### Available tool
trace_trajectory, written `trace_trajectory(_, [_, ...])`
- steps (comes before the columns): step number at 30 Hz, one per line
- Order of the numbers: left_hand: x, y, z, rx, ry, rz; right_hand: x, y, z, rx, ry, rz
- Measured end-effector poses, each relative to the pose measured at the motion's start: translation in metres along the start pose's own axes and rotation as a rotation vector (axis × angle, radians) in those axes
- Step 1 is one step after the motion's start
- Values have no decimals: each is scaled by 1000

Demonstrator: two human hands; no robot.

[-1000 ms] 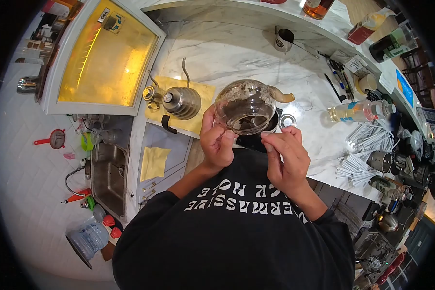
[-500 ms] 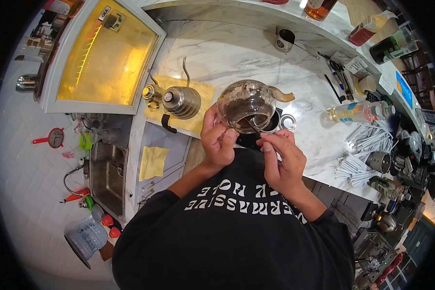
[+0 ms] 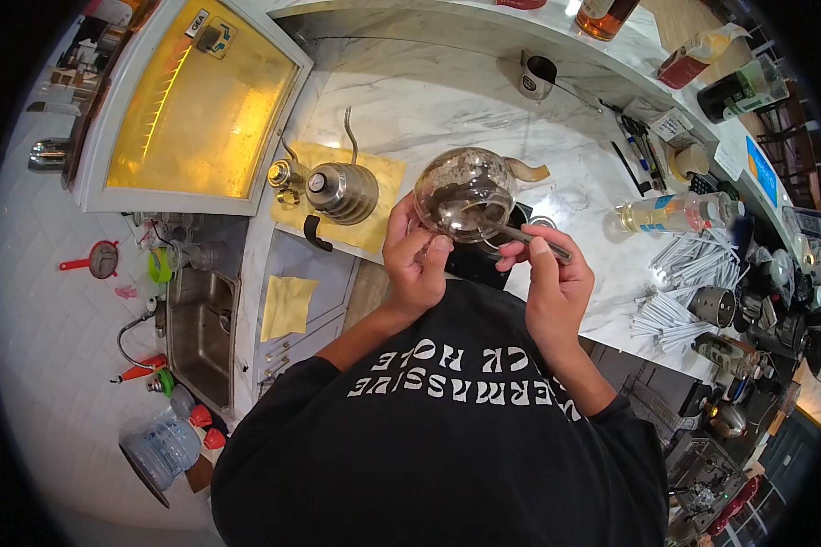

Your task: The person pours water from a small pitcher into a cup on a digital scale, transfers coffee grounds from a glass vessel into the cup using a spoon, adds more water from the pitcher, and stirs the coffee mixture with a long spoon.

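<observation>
A round glass pot (image 3: 466,193) with a curved tan handle is tilted above the counter, its mouth facing my body. My left hand (image 3: 416,255) grips its lower left side, fingers wrapped round it. My right hand (image 3: 555,278) pinches a slim dark metal utensil (image 3: 540,242), whose far end reaches the pot's mouth; its tip is hard to make out. Brown patches show through the glass. Below the pot lies a black flat object (image 3: 483,264), partly hidden by it.
Left of the pot, a steel gooseneck kettle (image 3: 343,193) stands on a yellow cloth (image 3: 388,178). Bottles (image 3: 666,212) and white wrapped sticks (image 3: 693,264) lie to the right on the marble counter (image 3: 410,82). A sink (image 3: 201,337) is at the left. A mug (image 3: 536,77) stands at the back.
The pot has shifted slightly right and turned a little. My right hand has moved right, and the utensil in it now shows clearly across the fingers.
</observation>
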State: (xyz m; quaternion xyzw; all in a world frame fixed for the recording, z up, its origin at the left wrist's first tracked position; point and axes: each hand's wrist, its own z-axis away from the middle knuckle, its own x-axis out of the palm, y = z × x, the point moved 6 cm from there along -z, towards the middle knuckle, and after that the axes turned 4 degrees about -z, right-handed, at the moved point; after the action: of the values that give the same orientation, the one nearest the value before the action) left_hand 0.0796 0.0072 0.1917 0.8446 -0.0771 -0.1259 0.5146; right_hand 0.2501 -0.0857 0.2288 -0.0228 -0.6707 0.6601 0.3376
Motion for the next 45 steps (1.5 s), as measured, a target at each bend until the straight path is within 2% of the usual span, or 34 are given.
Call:
trace_trajectory(4, [-4,-9,-1,0,37,-12,-14,-8,2,-54,34,23])
trace_trajectory(7, [-7,-15,0,-85,87,-5,-28,-13,5,-102,81,80])
trace_trajectory(13, [-12,-32,4,-150,118,-4,-62,13,0,-142,190,241])
trace_trajectory(16, [-8,-33,4,-181,123,29,-63,28,-3,-173,72,563])
trace_trajectory(19, [-7,-33,4,-185,111,31,-45,19,1,-565,-116,1018])
trace_trajectory(23, [-9,-34,4,-188,100,26,-34,-8,4,-696,-94,970])
trace_trajectory(29, [-5,-27,4,-182,67,92,-15,-51,19,-721,-110,695])
trace_trajectory(36, [-2,-9,0,72,-46,31,15,-33,6,-762,-265,863])
trace_trajectory(39, [-4,-2,1,42,-17,48,18,-29,8,-782,-316,920])
trace_trajectory(42, [-5,0,1,111,-60,1,18,-28,10,-768,-335,938])
trace_trajectory(45, [-2,-1,1,58,-60,16,17,-29,10,-755,-339,923])
